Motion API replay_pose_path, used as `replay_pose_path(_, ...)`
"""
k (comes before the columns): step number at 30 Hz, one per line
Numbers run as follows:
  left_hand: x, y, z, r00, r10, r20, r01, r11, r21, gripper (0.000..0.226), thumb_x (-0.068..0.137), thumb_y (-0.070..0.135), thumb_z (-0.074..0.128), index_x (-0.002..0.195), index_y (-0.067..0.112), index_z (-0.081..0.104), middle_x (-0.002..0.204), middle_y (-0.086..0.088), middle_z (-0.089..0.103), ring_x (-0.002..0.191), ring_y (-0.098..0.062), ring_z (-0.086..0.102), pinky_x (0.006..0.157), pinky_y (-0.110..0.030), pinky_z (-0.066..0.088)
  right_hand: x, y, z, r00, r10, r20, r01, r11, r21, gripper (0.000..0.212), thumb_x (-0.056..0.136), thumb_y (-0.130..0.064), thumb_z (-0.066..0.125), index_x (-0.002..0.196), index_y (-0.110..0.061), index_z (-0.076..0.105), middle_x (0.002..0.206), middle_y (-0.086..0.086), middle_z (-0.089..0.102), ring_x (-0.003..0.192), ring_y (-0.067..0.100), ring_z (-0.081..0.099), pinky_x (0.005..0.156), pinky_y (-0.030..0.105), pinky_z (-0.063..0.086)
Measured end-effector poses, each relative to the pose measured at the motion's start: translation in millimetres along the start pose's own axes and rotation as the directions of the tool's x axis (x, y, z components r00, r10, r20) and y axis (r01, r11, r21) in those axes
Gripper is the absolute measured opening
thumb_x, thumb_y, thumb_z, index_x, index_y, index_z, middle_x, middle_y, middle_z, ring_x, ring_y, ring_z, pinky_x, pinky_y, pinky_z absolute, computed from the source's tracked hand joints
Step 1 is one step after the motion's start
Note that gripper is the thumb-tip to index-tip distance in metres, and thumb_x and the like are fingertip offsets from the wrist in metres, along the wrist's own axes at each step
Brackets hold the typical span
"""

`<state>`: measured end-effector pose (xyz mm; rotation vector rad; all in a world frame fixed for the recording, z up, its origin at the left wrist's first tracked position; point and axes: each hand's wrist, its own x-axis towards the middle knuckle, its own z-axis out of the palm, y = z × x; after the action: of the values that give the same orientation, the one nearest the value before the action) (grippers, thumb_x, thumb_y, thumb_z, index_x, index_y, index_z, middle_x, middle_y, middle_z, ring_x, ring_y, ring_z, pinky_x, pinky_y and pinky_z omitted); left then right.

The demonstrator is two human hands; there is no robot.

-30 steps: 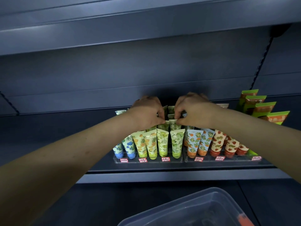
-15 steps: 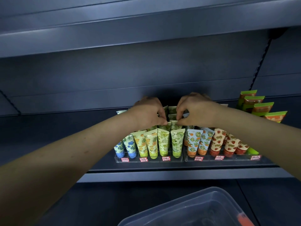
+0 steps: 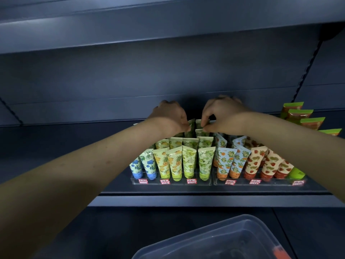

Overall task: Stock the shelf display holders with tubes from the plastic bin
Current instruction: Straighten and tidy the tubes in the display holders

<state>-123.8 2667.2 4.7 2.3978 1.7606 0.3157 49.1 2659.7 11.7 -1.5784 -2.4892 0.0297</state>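
Dark shelf (image 3: 168, 200) runs across the view. Both bare forearms reach up and in over it, knuckles up, and the hands are close together but apart.

Left hand (image 3: 170, 116) is curled, its fingertips pinching the crimped top of the left rear tube (image 3: 192, 125). Right hand (image 3: 224, 113) is curled, thumb and forefinger pinching the top of the right rear tube (image 3: 200, 132). Both tubes are green and stand at the back of the left holder.

Clear bin (image 3: 205, 238) sits low in view, below the shelf. There is an orange-red item (image 3: 280, 252) at its right edge, too cropped to identify.

Left holder (image 3: 171, 182), clear, is at the shelf front and holds rows of blue, yellow and green tubes, caps down. Right holder (image 3: 261, 183) is just beside it, with orange-print and strawberry tubes and a green one at the far end.

Green-topped packs (image 3: 306, 118) are stepped at far right. Price tags (image 3: 191, 181) line the holder fronts.
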Motion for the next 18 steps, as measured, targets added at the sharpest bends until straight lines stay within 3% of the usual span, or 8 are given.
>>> replay_pose_path(8, 3.8, 3.6, 5.1, 1.0, -0.008, 0.008, 0.008, 1.0, -0.026, 0.003, 0.084, 0.03, 0.063, 0.084, 0.028, 0.065, 0.123, -0.005, 0.052, 0.118, -0.023, 0.042, 0.099, -0.033, 0.04, 5.7, 0.2, 6.9, 1.0, -0.017, 0.006, 0.017, 1.0, -0.01, 0.008, 0.085, -0.025, 0.063, 0.086, -0.028, 0.071, 0.116, -0.014, 0.055, 0.118, 0.016, 0.039, 0.101, 0.035, 0.023)
replay_pose_path(18, -1.8, 4.7, 2.0, 0.999, 0.048, 0.02, -0.046, 0.994, -0.098, 0.013, 0.087, 0.027, 0.064, 0.093, 0.019, 0.073, 0.115, 0.004, 0.061, 0.116, -0.017, 0.048, 0.098, -0.034, 0.044, 0.0, 3.1, 7.2, 1.0, -0.001, 0.01, 0.001, 1.0, 0.011, 0.006, 0.084, -0.029, 0.065, 0.087, -0.029, 0.071, 0.114, -0.014, 0.057, 0.12, 0.016, 0.039, 0.105, 0.039, 0.024)
